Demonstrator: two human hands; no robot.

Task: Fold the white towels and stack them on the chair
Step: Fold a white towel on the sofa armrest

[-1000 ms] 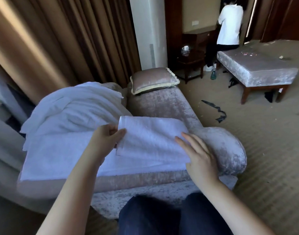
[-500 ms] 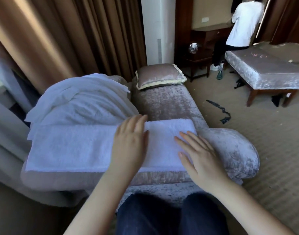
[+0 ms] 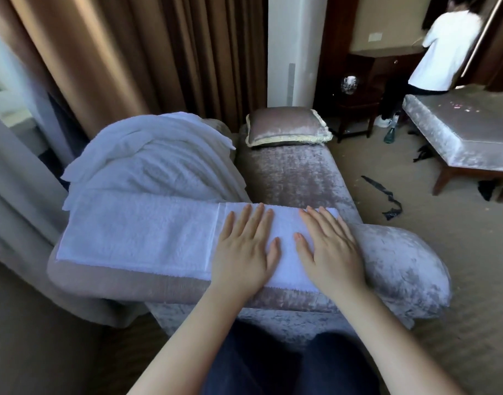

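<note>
A white towel point(image 3: 136, 232) lies spread as a long strip along the near edge of the velvet chair point(image 3: 296, 175), its right end folded over into a thicker layer. Both hands press flat on that folded end. My left hand point(image 3: 244, 249) lies on the fold's left part with straight fingers. My right hand point(image 3: 330, 249) rests flat beside it on the right part. A heap of unfolded white towels point(image 3: 156, 161) is piled on the chair's left side behind the strip.
A velvet cushion point(image 3: 284, 126) sits at the chair's far end. Brown curtains point(image 3: 130, 52) hang behind. A velvet bench point(image 3: 458, 138) stands at the right on the carpet, with a person in a white top point(image 3: 441, 52) beyond it. Dark scraps point(image 3: 387, 198) lie on the floor.
My left hand let go of the towel's lifted right end after laying it over, and now lies flat on the fold. My right hand shifted slightly and presses flat too.
</note>
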